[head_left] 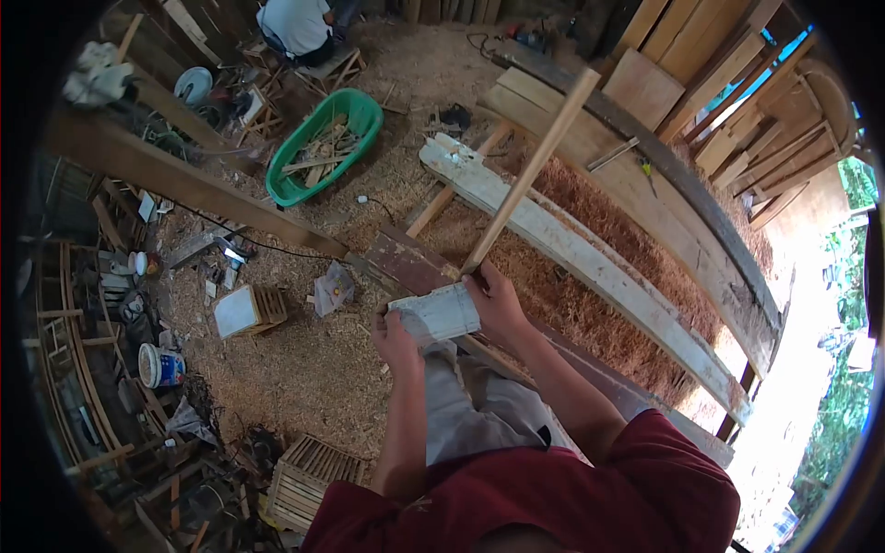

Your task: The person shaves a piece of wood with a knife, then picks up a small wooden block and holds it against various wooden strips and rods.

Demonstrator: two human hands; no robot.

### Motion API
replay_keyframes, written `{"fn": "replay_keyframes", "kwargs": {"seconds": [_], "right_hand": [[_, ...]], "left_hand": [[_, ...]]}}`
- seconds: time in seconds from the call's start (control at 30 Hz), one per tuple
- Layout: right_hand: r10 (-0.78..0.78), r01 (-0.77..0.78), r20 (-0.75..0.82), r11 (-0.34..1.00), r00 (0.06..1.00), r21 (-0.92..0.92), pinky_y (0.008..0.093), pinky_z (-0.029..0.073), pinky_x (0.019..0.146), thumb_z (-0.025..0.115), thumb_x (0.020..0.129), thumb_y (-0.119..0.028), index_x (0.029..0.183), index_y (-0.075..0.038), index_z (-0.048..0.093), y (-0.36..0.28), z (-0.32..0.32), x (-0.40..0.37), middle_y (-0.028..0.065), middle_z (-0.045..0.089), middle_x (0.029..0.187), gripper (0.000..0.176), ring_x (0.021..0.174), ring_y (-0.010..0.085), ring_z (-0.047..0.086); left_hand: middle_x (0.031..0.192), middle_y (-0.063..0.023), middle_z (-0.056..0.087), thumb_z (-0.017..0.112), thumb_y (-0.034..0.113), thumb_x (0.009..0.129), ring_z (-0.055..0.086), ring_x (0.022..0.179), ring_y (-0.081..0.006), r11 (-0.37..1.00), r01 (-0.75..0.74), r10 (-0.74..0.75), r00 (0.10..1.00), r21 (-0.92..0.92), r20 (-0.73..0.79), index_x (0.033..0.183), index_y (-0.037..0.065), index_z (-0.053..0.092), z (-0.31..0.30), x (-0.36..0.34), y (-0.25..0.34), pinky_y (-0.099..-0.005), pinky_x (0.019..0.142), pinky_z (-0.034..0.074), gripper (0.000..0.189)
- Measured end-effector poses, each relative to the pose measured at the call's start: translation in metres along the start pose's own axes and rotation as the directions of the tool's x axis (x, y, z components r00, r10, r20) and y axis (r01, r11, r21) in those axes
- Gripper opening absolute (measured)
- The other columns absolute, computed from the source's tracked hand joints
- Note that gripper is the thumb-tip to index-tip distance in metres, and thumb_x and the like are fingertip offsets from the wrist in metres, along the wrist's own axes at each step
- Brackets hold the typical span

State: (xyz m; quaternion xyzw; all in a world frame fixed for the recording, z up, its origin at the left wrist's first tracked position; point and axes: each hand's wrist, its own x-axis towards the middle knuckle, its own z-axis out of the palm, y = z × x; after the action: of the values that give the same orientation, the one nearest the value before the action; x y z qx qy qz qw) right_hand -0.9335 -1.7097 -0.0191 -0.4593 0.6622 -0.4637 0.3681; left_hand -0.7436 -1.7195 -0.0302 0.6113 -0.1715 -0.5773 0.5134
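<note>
Crossing the plank (599, 263), right hand (495, 300)'s stick (535, 166) rises above left hand (396, 339)'s white block (438, 313).

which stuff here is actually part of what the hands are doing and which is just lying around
In use:
- wooden rod, gripped at its lower end by the right hand
- white sheet, held by the left hand and touching the right

Lying about:
- green tub of wood scraps
- white bucket
- slatted crate
- long plank

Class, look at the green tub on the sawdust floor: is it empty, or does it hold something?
Not empty. The green tub holds a pile of wood offcuts lying inside its rim.
</note>
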Motion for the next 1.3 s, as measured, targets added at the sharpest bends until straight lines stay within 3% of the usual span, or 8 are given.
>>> {"fn": "replay_keyframes", "kwargs": {"seconds": [0.13,0.23,0.33,0.5,0.8,1.0,1.1,1.3], "right_hand": [[-0.024,0.024,0.005,0.999,1.000,-0.040,0.0396,0.053,0.075,0.066,0.096,-0.011,0.104,0.003,0.060,-0.061,-0.025,-0.026,0.0186,0.069,0.089,0.017,0.082,0.0304,0.069],[-0.014,0.015,-0.009,0.990,1.000,0.139,0.0368,0.053,0.075,0.066,0.096,-0.010,0.108,0.003,0.063,-0.100,-0.036,-0.049,0.0173,0.071,0.089,0.019,0.082,0.0241,0.069],[-0.093,0.092,-0.003,0.986,0.996,0.136,0.0301,0.049,0.071,0.063,0.099,-0.006,0.104,0.001,0.063,-0.114,-0.040,-0.066,0.0043,0.067,0.089,0.009,0.082,0.0090,0.058],[-0.269,0.251,0.047,0.939,0.962,0.237,0.0299,0.051,0.077,0.062,0.098,-0.002,0.109,0.001,0.065,-0.159,-0.046,-0.089,0.0063,0.070,0.096,0.012,0.089,0.0117,0.063],[-0.646,0.594,0.053,0.728,0.762,0.343,0.0338,0.052,0.093,0.058,0.095,0.010,0.113,0.000,0.061,-0.224,-0.019,-0.142,0.0131,0.068,0.112,0.020,0.106,0.0202,0.065],[-0.756,0.699,0.093,0.639,0.648,0.321,0.0347,0.054,0.091,0.060,0.093,0.011,0.113,0.000,0.062,-0.276,0.048,-0.181,0.0143,0.069,0.112,0.023,0.105,0.0233,0.068],[-0.725,0.617,0.199,0.672,0.659,0.409,0.0354,0.055,0.090,0.061,0.093,0.011,0.115,0.000,0.063,-0.279,0.116,-0.207,0.0140,0.070,0.110,0.025,0.104,0.0245,0.068],[-0.798,0.660,0.367,0.602,0.478,0.449,0.0344,0.052,0.093,0.062,0.092,0.011,0.115,-0.002,0.064,-0.302,0.253,-0.276,0.0124,0.069,0.110,0.027,0.105,0.0258,0.067]], "left_hand": [[0.105,-0.0072,0.062,0.052,0.007,0.098,0.061,0.092,-0.0159,0.984,-0.158,0.164,0.984,-0.080,0.069,0.119,0.001,0.059,0.002,-0.051,0.045,-0.0323,0.081,0.050,0.023],[0.105,-0.0056,0.061,0.052,0.005,0.098,0.060,0.092,-0.0126,0.948,-0.291,0.309,0.939,-0.131,0.148,0.120,0.002,0.059,-0.001,-0.079,0.075,-0.0292,0.082,0.049,0.023],[0.104,-0.0040,0.061,0.052,0.006,0.100,0.058,0.092,-0.0100,0.914,-0.381,0.401,0.899,-0.138,0.177,0.121,0.002,0.059,-0.011,-0.114,0.104,-0.0266,0.081,0.047,0.023],[0.101,-0.0026,0.060,0.051,0.008,0.102,0.054,0.085,-0.0072,0.790,-0.603,0.613,0.774,-0.113,0.155,0.123,0.002,0.058,-0.030,-0.150,0.131,-0.0237,0.074,0.043,0.023],[0.113,-0.0107,0.058,0.050,0.014,0.102,0.057,0.099,-0.0169,0.488,-0.872,0.862,0.490,0.050,0.130,0.125,-0.003,0.055,-0.106,-0.207,0.193,-0.0310,0.086,0.047,0.030],[0.112,-0.0111,0.058,0.050,0.012,0.102,0.057,0.097,-0.0163,0.331,-0.933,0.939,0.341,0.143,0.047,0.127,-0.005,0.052,-0.194,-0.217,0.220,-0.0294,0.084,0.047,0.030],[0.113,-0.0109,0.059,0.048,0.006,0.101,0.057,0.094,-0.0144,0.404,-0.906,0.914,0.404,0.126,-0.020,0.128,-0.004,0.052,-0.267,-0.225,0.228,-0.0270,0.082,0.046,0.029],[0.110,-0.0070,0.057,0.046,0.002,0.100,0.052,0.085,-0.0089,0.406,-0.883,0.913,0.382,0.237,-0.142,0.127,-0.002,0.052,-0.415,-0.243,0.243,-0.0238,0.073,0.043,0.029]]}}
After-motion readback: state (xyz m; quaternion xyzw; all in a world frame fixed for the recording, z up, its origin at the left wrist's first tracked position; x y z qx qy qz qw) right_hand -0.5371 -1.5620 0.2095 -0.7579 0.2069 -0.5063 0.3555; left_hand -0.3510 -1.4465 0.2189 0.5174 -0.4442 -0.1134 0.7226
